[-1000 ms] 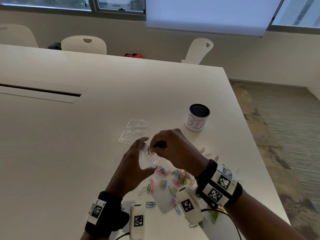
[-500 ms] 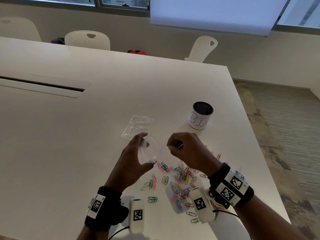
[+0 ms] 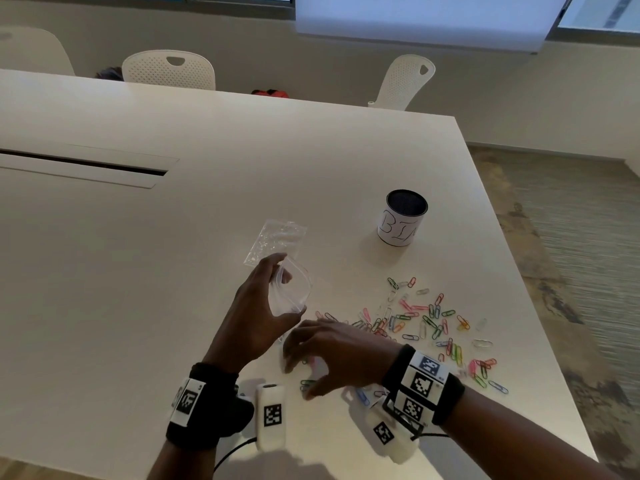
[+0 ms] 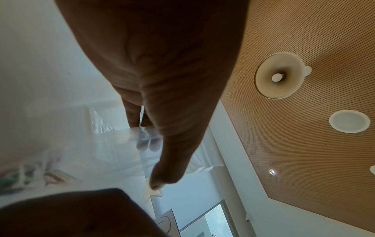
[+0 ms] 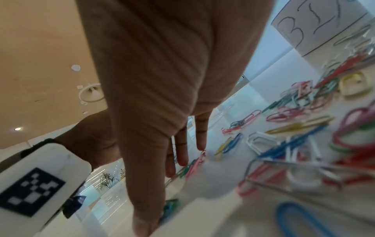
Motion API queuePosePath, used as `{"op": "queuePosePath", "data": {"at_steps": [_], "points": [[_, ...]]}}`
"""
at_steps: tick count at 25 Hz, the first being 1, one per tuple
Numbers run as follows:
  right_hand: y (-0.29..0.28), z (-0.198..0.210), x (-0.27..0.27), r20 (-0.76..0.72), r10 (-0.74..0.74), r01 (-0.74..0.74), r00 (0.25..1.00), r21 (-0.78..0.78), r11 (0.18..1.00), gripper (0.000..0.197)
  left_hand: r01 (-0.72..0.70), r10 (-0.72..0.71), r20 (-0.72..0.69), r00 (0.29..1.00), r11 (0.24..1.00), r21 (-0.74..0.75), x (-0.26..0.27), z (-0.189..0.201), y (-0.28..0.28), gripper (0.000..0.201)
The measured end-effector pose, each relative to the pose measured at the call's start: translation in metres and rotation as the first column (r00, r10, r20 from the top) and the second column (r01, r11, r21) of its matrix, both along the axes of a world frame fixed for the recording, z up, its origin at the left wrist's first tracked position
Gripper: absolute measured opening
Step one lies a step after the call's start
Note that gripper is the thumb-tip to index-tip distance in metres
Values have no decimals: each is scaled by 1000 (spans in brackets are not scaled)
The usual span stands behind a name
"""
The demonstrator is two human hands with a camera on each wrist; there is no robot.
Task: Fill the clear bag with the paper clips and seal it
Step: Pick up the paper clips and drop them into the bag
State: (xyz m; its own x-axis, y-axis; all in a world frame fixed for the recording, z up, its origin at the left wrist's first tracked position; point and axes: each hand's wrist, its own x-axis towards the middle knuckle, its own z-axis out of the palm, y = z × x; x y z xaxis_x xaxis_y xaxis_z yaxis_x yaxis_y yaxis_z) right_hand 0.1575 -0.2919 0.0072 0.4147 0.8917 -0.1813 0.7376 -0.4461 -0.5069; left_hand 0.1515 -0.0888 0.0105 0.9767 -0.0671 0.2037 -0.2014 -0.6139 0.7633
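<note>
My left hand [image 3: 289, 284] holds a small clear bag [image 3: 298, 299] just above the white table, thumb and fingers spreading its mouth wide; through the plastic [image 4: 113, 144] my fingertips show. Coloured paper clips [image 3: 415, 323] lie scattered to the right. My right hand [image 3: 301, 372] is low over the nearest clips, below the bag, with fingers spread and nothing gripped. Its fingertips [image 5: 199, 144] touch pink and green clips [image 5: 194, 163], and the thumb is beside a green clip [image 3: 306, 384].
A second clear bag [image 3: 275, 240] lies flat just beyond the held one. A dark-rimmed white cup marked "BIN" [image 3: 401, 218] stands at the back right. The table's right edge [image 3: 540, 306] runs close to the clips. A cable slot [image 3: 83, 164] is at far left.
My right hand left the bag's mouth, swung right, then dropped onto the clips near the table's front. My left hand kept holding the bag open.
</note>
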Motion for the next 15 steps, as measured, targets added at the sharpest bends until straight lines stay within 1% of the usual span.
{"op": "queuePosePath", "data": {"at_steps": [2,5,9,10,12,15], "points": [[-2,-2,3,15,-1,1,1000,15,1000,34,0,0,-2,1000,1000,-3,0,0,0,87],[-14,-2,16,23,-59,58,998,29,998,27,-4,4,5,1000,1000,-6,0,-1,-1,87],[-33,-2,35,105,-130,126,986,46,991,16,-6,6,-3,1000,1000,-7,0,-1,-3,86],[-37,-1,38,128,-158,153,979,47,987,18,-4,4,-9,1000,1000,-5,-1,0,-4,87],[-41,1,43,162,-211,207,964,40,978,30,0,0,-22,1000,1000,2,-1,1,-6,88],[-39,2,44,117,-217,217,969,13,976,47,1,-1,-35,999,1000,3,0,1,-6,88]]}}
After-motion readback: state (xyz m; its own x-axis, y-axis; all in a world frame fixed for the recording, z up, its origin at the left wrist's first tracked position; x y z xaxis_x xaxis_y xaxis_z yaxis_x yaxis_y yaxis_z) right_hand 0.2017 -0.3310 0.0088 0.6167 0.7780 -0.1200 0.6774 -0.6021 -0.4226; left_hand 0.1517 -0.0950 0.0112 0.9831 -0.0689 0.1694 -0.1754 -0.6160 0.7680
